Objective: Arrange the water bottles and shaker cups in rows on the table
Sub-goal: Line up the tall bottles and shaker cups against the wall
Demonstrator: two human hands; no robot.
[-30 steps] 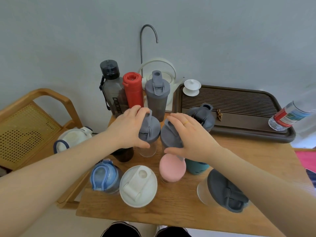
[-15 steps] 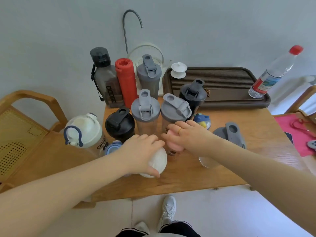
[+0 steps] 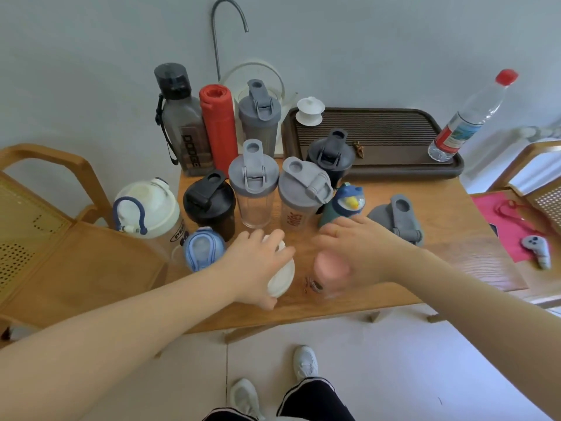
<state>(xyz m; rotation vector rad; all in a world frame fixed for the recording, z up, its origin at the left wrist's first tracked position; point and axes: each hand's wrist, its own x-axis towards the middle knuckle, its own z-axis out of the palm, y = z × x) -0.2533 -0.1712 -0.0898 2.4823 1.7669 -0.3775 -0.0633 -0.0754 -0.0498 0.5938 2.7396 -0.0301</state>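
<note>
My left hand [image 3: 258,265] grips the lid of a white-lidded shaker [image 3: 283,276] near the front of the wooden table [image 3: 455,238]. My right hand [image 3: 358,253] grips a pink-lidded cup [image 3: 329,270] beside it. Behind them stand two clear shakers with grey lids [image 3: 253,174] [image 3: 303,185], a black shaker [image 3: 209,199] and a dark-lidded shaker [image 3: 331,153]. At the back stand a grey bottle [image 3: 179,117], a red bottle [image 3: 218,123] and a grey shaker [image 3: 258,113]. A blue-lidded bottle [image 3: 202,247], a teal kids' bottle [image 3: 343,208] and a grey-lidded shaker [image 3: 397,217] flank my hands.
A dark tea tray [image 3: 379,141] at the back right holds a white lidded cup [image 3: 310,110] and a plastic water bottle [image 3: 470,117]. A large white jug [image 3: 145,208] sits on the wooden chair [image 3: 60,253] to the left. A controller [image 3: 538,249] lies at the right.
Both hands came off the two grey-lidded shakers and dropped onto the front cups, the left on the white lid, the right on the pink one. The camera pulled back.
</note>
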